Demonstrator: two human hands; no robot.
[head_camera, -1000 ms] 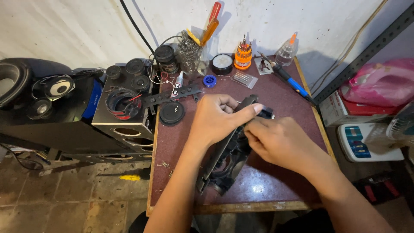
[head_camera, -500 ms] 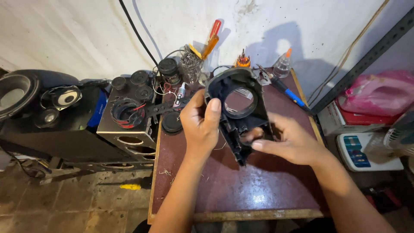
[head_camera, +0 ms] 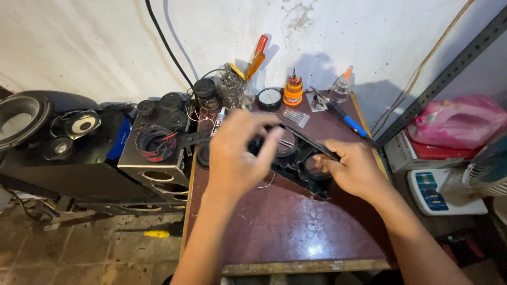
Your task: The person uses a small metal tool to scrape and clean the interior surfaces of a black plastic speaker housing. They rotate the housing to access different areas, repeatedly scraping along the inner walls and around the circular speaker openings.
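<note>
1. I hold a black plastic frame [head_camera: 301, 158] between both hands, just above the dark red table [head_camera: 285, 227], near its back half.
2. My left hand [head_camera: 237, 150] grips the frame's left end: the fingers [head_camera: 264, 153] curl over its top edge and are closed on it, and the back of the hand hides that end.
3. My right hand [head_camera: 354, 169] holds the frame's right end; the thumb lies on the upper side and the other fingers wrap underneath, closed on it.
4. The frame lies between my hands, with its long axis running left to right and sloping a little down towards the right hand. Its broad face with two round openings is turned up towards me, tilted.
5. A thin black strip runs across the top of the frame from my left fingers to my right thumb.
6. Behind the frame, along the wall, stand an orange screwdriver set [head_camera: 293, 89], a small glue bottle [head_camera: 340, 87], a round tin [head_camera: 270, 98] and a blue-handled soldering iron [head_camera: 343, 116].
7. Left of the table stands a speaker box [head_camera: 158, 153] with open holes, just beside the table edge.
</note>
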